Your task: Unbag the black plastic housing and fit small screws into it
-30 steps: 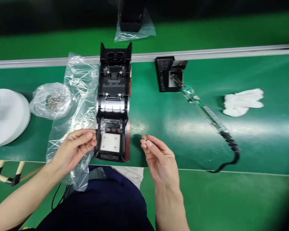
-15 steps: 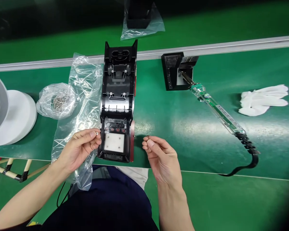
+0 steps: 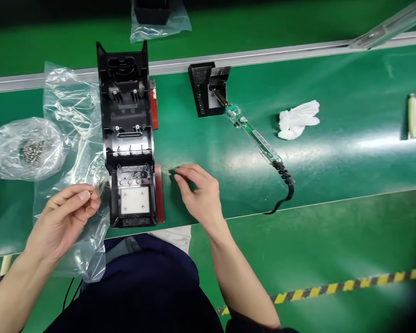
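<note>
My right hand [image 3: 199, 194] pinches at something tiny on the surface [image 3: 333, 152]; my left hand [image 3: 64, 215] pinches a small screw.
The black housing [image 3: 130, 138] lies between them; a fumbled pinch could flick a part away.

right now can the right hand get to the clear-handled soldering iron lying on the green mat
Probably yes: the right hand rests on the green mat, and only bare mat lies between it and the clear-handled soldering iron to its right.

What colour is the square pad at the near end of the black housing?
White, set in the black housing; the square pad shows clearly in the head view.
</note>
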